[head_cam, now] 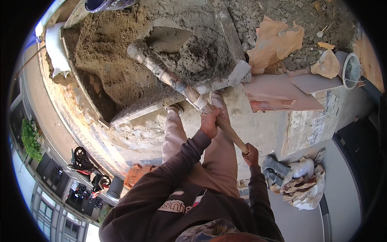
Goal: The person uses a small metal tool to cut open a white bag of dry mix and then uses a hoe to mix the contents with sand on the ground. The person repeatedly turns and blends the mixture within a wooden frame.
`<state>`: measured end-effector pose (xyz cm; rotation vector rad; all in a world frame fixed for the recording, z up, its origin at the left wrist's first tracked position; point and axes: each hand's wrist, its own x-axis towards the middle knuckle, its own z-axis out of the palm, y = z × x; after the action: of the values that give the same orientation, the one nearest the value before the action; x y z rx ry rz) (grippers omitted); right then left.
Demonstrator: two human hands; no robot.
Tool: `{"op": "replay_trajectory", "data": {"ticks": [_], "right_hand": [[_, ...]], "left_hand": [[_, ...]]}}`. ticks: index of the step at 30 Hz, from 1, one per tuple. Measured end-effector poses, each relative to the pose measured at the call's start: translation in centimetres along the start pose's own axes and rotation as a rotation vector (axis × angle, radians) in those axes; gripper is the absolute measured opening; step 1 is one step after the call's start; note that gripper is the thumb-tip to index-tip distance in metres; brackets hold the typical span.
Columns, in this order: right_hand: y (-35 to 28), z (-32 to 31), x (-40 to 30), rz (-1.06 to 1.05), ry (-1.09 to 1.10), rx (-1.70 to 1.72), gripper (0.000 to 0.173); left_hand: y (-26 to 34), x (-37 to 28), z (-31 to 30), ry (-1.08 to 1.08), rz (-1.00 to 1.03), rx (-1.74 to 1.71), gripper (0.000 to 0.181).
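Both my hands are closed around the wooden handle of a mortar hoe (193, 94). My left hand (210, 121) grips it about midway, just below a wrapped white band. Around the handle's near end my right hand (251, 155) is closed. The handle slants up and left to a mortar-caked head, whose broad grey blade (169, 37) lies partly sunk in the mix. Wet grey mortar (202, 56) is heaped beside the blade, and browner sandy material (105, 45) fills the left part of a board-edged mixing trough (157, 106).
My feet stand against the trough's near board. Rubble (248, 18), torn brown paper (276, 39), pinkish boards (278, 90) and a bucket (351, 71) lie right. Stacked bricks (137, 175) are lower left; boots (276, 169) and sacks (308, 187) lower right. A white sack (57, 45) stands far left.
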<state>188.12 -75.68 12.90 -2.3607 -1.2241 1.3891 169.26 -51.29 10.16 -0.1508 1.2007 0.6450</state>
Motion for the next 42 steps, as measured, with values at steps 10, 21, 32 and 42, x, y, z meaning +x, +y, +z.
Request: {"op": "replay_trajectory", "data": {"ticks": [10,21,32,42], "right_hand": [[-18.8,3.0,17.4,-0.107,0.081,-0.036,0.018],[-28.0,4.6,27.6,-0.093,-0.102,0.051,0.026],[-22.2,1.9,0.3,0.174,-0.053,0.336,0.032],[-23.4,3.6,14.0,-0.013,-0.015,0.317,0.031]], "left_hand": [[20.2,13.3,0.9,0.093,0.309,0.107,0.019],[21.0,20.2,2.7,0.186,0.258,0.379,0.021],[7.3,5.0,-0.8,0.177,-0.039,0.232,0.019],[17.2,13.5,3.5,0.034,0.262,0.260,0.015]]}}
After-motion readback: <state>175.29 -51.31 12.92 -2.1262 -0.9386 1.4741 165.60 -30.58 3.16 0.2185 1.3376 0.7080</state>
